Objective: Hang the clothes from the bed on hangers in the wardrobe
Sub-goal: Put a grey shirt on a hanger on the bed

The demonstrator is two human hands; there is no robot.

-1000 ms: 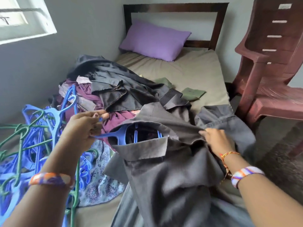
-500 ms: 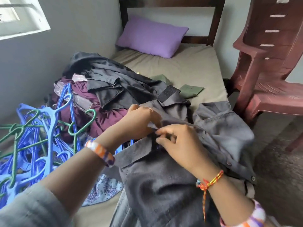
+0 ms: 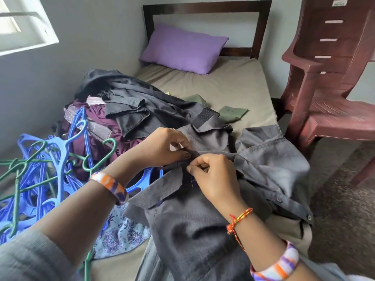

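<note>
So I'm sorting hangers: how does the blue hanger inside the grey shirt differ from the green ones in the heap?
The blue hanger is broad and flat; the green hangers look thin, like wire. The blue hanger sits alone, mostly covered by the grey shirt; the green hangers lie bare and tangled with others at the left. All lie on the bed.
</note>
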